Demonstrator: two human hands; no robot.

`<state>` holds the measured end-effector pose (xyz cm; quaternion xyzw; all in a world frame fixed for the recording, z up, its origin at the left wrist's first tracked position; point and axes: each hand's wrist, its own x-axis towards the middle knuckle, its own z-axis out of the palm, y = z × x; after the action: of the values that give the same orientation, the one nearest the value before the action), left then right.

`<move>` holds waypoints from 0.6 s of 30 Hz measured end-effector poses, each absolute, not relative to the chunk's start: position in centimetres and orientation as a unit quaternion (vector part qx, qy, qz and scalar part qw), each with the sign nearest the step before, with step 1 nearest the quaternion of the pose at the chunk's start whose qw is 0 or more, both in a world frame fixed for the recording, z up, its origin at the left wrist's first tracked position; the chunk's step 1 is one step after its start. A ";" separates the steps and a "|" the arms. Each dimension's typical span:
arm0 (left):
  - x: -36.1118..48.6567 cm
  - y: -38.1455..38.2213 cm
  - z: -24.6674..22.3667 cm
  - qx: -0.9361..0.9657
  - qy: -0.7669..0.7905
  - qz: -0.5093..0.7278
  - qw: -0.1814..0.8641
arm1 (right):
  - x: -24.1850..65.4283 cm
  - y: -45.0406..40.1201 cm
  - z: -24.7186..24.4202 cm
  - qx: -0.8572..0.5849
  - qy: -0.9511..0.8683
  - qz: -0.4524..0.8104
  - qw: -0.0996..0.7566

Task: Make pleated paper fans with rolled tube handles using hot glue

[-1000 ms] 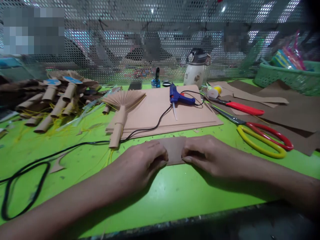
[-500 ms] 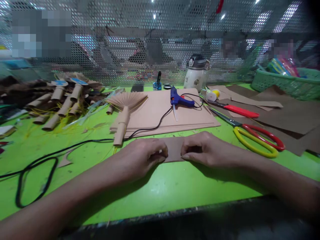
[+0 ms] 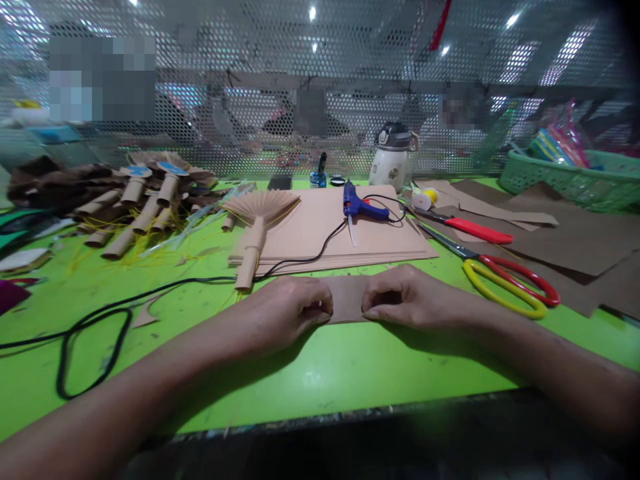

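Between my hands lies a strip of brown paper [image 3: 347, 300], low over the green table. My left hand [image 3: 295, 307] pinches its left part with thumb and fingertips, and my right hand [image 3: 407, 300] pinches the right part the same way. The strip's ends are hidden behind my hands. Just beyond it sits a stack of light brown paper sheets [image 3: 300, 230]. A blue hot glue gun [image 3: 363, 205] rests on that stack, a glue stick showing at its back. Left of it, a pleated paper fan with a rolled paper handle [image 3: 254, 243] lies partly over the sheets.
Scissors with red and yellow handles [image 3: 505, 287] and a red-handled cutter [image 3: 479, 230] lie at the right, near dark brown paper [image 3: 565, 233]. A black cord [image 3: 165, 287] crosses the left side. Rolled paper tubes [image 3: 145, 217], a flask [image 3: 390, 163] and a green basket [image 3: 565, 180] stand farther back.
The camera view has shifted slightly, so the background sits a little lower and the left-hand things farther right. Both hands keep their pinch on the paper strip.
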<state>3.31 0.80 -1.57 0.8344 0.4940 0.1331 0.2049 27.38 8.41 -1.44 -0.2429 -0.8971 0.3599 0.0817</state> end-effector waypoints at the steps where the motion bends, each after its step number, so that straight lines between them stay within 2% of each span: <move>1: 3.3 0.8 -1.6 0.837 0.489 0.138 0.204 | 27.4 8.4 -1.5 -0.237 -0.899 0.358 0.083; 18: 3.0 0.7 -2.5 0.879 0.412 0.183 0.155 | 27.7 8.6 -2.2 -0.137 -0.908 0.369 0.141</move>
<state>2.98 0.72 -2.45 0.8789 0.4121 0.1832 0.1554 27.74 8.62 -2.22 -0.1371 -0.9085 0.3686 0.1414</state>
